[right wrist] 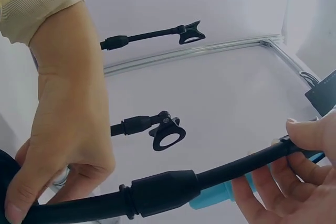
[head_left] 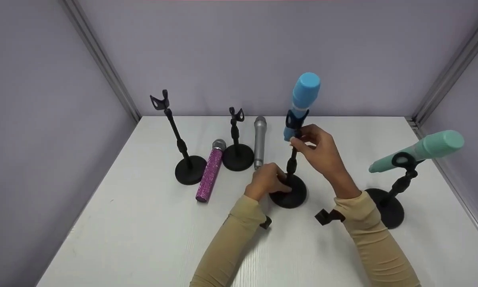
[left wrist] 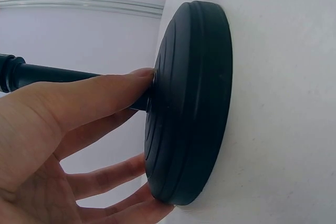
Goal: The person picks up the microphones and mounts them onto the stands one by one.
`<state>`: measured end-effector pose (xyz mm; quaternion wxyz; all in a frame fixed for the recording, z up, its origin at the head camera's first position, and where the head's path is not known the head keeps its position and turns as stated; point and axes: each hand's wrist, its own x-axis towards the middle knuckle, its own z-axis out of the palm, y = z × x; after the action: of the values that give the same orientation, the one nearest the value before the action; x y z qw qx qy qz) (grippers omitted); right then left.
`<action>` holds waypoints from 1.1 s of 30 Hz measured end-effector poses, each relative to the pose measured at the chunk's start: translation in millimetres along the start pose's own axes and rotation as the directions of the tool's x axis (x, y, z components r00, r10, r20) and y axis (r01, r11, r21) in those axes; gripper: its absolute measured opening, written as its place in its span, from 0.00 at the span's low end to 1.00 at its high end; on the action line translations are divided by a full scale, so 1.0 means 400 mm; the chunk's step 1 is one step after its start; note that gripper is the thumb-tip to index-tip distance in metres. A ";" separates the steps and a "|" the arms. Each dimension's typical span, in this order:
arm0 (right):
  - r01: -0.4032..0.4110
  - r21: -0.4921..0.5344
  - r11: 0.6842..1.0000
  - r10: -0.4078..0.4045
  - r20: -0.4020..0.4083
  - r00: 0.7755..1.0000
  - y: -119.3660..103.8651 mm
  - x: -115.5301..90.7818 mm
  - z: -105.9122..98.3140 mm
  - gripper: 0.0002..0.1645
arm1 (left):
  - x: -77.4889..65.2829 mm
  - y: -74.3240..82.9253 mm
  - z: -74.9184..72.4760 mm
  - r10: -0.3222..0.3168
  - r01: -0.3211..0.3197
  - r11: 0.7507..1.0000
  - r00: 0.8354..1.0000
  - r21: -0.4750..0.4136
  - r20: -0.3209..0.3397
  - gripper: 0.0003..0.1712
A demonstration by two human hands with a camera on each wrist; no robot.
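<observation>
A blue microphone (head_left: 305, 91) sits tilted in the clip of a black microphone stand (head_left: 290, 197), head end up. My left hand (head_left: 267, 179) grips the stand's round base (left wrist: 191, 103), its thumb pressed beside the foot of the pole and its other fingers at the rim. Higher up, just below the clip, my right hand (head_left: 320, 151) pinches the pole (right wrist: 241, 169) between thumb and fingers. The blue microphone's lower end (right wrist: 212, 196) shows behind the pole in the right wrist view, partly covered by the fingers.
To the right, a mint-green microphone (head_left: 422, 151) lies in the clip of another stand (head_left: 390, 211). Leftward are a silver microphone (head_left: 260, 141) and a glittery pink microphone (head_left: 210, 175) on the table, plus a short stand (head_left: 238, 157) and a taller stand (head_left: 190, 170) with bare clips.
</observation>
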<state>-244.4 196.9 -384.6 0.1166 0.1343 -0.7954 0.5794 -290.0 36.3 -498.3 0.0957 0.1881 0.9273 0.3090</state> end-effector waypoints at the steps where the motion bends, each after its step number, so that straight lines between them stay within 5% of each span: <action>1: 0.000 -0.005 1.000 0.000 0.012 1.000 -0.001 0.002 -0.004 0.17 | 0.000 0.000 0.000 -0.003 0.003 1.000 1.000 -0.003 0.004 0.16; 13: 0.017 -0.065 0.998 -0.009 0.120 0.993 -0.019 0.027 -0.043 0.17 | -0.001 -0.002 0.002 -0.021 0.021 0.999 1.000 -0.029 0.011 0.17; 33: 0.000 -0.112 0.994 0.014 0.128 0.992 -0.035 0.035 -0.049 0.17 | 0.004 -0.004 0.003 -0.015 0.015 1.000 1.000 -0.021 0.006 0.16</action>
<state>-251.9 210.4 -361.5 0.0705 0.1616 -0.8331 0.5243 -291.6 36.5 -500.2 0.1028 0.1808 0.9251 0.3176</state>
